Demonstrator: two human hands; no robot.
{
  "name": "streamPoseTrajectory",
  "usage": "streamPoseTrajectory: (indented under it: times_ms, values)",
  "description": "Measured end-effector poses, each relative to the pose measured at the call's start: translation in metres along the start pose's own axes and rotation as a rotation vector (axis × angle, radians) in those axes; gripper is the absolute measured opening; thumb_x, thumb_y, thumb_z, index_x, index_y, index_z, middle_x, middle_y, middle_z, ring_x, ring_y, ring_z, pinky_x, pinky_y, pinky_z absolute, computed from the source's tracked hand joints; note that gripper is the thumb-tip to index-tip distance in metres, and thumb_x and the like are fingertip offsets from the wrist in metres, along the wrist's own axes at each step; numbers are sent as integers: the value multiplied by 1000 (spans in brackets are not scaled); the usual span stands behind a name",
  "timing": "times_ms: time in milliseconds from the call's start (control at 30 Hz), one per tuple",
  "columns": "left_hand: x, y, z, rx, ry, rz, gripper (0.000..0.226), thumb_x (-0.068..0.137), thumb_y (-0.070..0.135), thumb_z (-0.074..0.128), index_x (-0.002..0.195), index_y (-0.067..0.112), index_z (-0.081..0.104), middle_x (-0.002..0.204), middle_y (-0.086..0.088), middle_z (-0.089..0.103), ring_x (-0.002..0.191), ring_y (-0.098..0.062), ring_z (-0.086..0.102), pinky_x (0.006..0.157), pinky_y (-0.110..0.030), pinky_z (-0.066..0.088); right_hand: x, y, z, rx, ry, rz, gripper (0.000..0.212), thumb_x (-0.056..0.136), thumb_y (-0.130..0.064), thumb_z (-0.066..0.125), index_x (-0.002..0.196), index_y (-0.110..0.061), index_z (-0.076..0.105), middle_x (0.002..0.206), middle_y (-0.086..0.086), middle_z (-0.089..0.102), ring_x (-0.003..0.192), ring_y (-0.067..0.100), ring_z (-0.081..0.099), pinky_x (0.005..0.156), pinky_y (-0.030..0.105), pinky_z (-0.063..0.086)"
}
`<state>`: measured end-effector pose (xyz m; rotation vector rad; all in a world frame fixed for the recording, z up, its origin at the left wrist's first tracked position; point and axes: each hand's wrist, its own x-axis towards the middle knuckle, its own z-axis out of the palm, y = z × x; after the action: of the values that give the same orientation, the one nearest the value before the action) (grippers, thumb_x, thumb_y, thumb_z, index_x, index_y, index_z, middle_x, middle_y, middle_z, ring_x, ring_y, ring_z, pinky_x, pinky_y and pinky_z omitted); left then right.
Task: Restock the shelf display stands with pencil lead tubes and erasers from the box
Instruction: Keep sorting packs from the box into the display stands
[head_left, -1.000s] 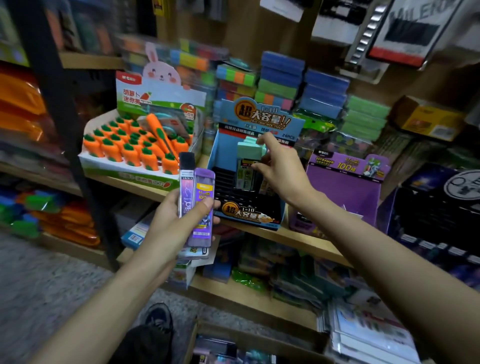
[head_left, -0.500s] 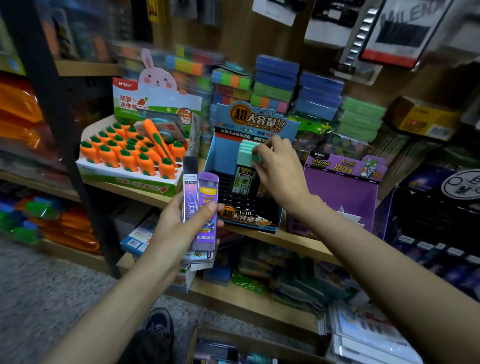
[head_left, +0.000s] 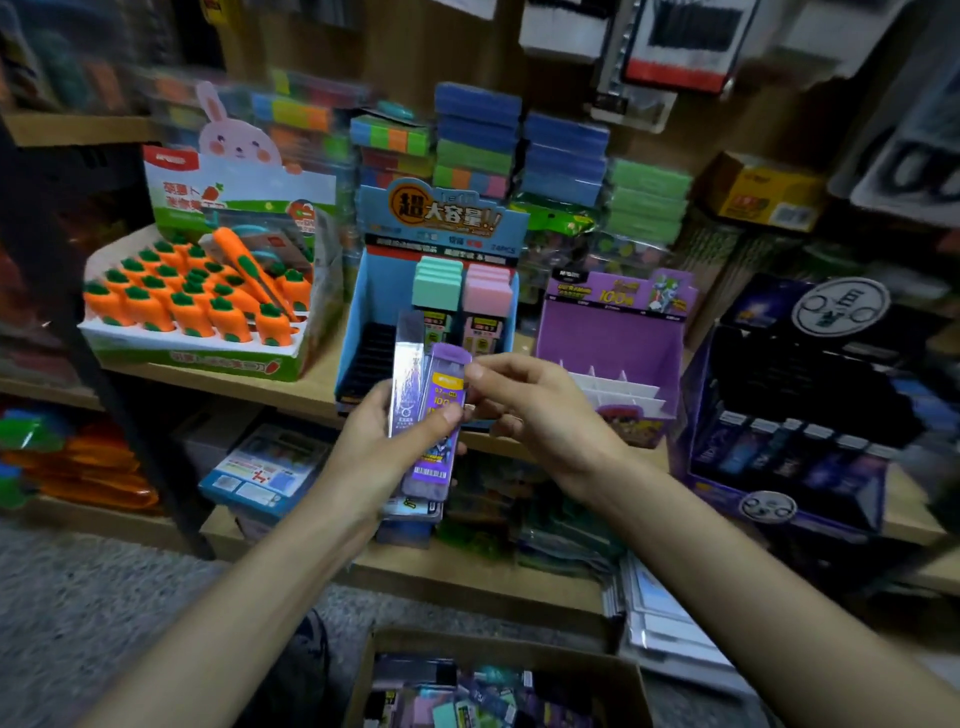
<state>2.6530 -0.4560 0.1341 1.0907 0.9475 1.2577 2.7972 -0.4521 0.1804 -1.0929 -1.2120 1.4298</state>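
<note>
Stock status, part done: blue stand (head_left: 363, 291) on the shelf (head_left: 311, 382) carries green-capped tubes (head_left: 437, 288) and pink-capped tubes (head_left: 488, 293) in its back rows, while its front slots show black and unfilled. Purple stand (head_left: 608, 332), just beside it to the right, shows only white dividers, and no tubes can be seen in it. Carrot erasers (head_left: 208, 306) fill most of their stand at the left. Box (head_left: 363, 675) on the floor below holds mixed stock, so by this showing much remains to be placed. Items in hand: left hand (head_left: 374, 447) is curled round two lead tubes held upright in front of the blue stand, a clear tube (head_left: 408, 374) and a purple tube (head_left: 441, 410), with the thumb pressed across the purple one. Right hand (head_left: 540, 410) has its fingers (head_left: 475, 371) closed in a pinch on the cap end of the purple tube, which likely goes next to the purple stand. Change from the earlier frames: the right hand was then up at the blue stand, on a green-capped tube; it has since left that tube in the back row and come back to the left hand. The left hand's two tubes are the same pair as before. The view has dropped, bringing the box into sight.
</note>
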Motion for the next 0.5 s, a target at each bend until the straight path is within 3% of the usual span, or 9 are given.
streamPoseTrajectory:
  times_ms: [200, 367, 500]
  values:
    - [2, -4, 42, -19, -65, -9, 39, 68, 37, 65, 102, 18, 60, 73, 2, 72, 59, -9, 66, 49, -25, 54, -8, -3, -40, -60, 127, -15, 2, 87, -10, 63, 85, -10, 62, 67, 0, 64, 56, 9, 57, 56, 22, 43]
    - [6, -5, 49, -9, -22, 25, 12, 89, 23, 55, 99, 17, 54, 73, 4, 72, 57, -9, 67, 44, -28, 54, -3, -32, -83, 57, 360, -148, 17, 85, -5, 65, 74, -15, 58, 59, -2, 62, 51, 9, 56, 44, 17, 43]
    - [6, -3, 48, 25, -24, 30, 14, 93, 21, 52, 106, 17, 53, 85, 4, 74, 67, -10, 70, 46, -28, 54, 25, -47, -110, -281, 589, -375, 12, 82, -6, 69, 86, -12, 59, 68, -1, 57, 66, 13, 54, 61, 25, 47]
